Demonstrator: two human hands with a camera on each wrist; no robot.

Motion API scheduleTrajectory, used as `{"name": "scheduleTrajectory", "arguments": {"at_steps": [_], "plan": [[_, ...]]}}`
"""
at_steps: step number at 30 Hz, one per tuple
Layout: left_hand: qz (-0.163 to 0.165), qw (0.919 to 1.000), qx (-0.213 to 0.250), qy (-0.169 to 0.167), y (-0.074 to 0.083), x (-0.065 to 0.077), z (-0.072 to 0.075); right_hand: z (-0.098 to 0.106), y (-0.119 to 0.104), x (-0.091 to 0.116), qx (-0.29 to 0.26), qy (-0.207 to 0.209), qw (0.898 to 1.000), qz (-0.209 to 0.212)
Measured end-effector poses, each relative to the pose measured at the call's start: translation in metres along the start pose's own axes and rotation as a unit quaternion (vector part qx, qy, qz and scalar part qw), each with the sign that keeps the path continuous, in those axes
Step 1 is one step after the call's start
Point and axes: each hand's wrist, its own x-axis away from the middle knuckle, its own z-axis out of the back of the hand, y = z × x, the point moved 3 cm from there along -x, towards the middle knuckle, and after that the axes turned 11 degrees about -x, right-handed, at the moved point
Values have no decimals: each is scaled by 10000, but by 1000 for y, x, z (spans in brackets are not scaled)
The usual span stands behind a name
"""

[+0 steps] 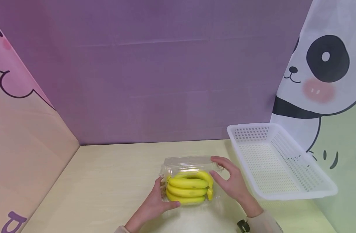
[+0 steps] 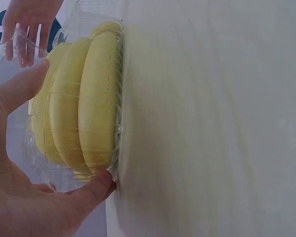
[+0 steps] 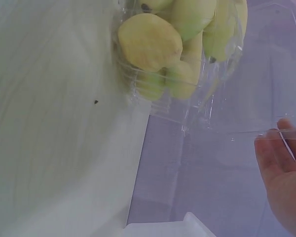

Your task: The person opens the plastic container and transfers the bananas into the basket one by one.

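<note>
1 clear box (image 1: 170, 169) w/ bananas (image 1: 186, 188), on table (image 1: 116, 181) L of wht basket (image 1: 267, 166) | left hand (image 1: 157, 203) grips box end farthest from basket; right hand (image 1: 231, 179) spread, at raised lid (image 1: 186, 160), basket side | step: prob. lid handling, direction unclear | next: needs steady box

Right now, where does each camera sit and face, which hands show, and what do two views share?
Head: on the head, looks forward and down at bananas and basket; shows left hand, right hand.
Left wrist: worn there, faces bananas' long side; left hand near, right hand beyond.
Right wrist: worn there, faces bananas' ends and lid; only right hand shows.
Both wrist views share bananas and right hand.
</note>
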Motion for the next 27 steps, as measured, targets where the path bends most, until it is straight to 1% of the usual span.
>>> {"name": "scheduleTrajectory", "arguments": {"at_steps": [5,7,12,15,20,27], "plan": [[3,10000,54,-32,1,0,0,0,0,-3,20,69,10000,17],[19,10000,68,-50,1,0,0,1,8,-1,6,82,10000,-46],[40,9998,131,-117,0,0,0,1,14,-1,-121,236,9993,-274],[53,9998,144,-122,0,-1,0,1,14,-3,-229,311,9987,-335],[81,9998,166,-110,-1,-1,0,1,11,-8,-353,279,9982,-403],[59,9998,143,-123,-1,0,0,2,11,-11,-558,305,9959,-641]]}}
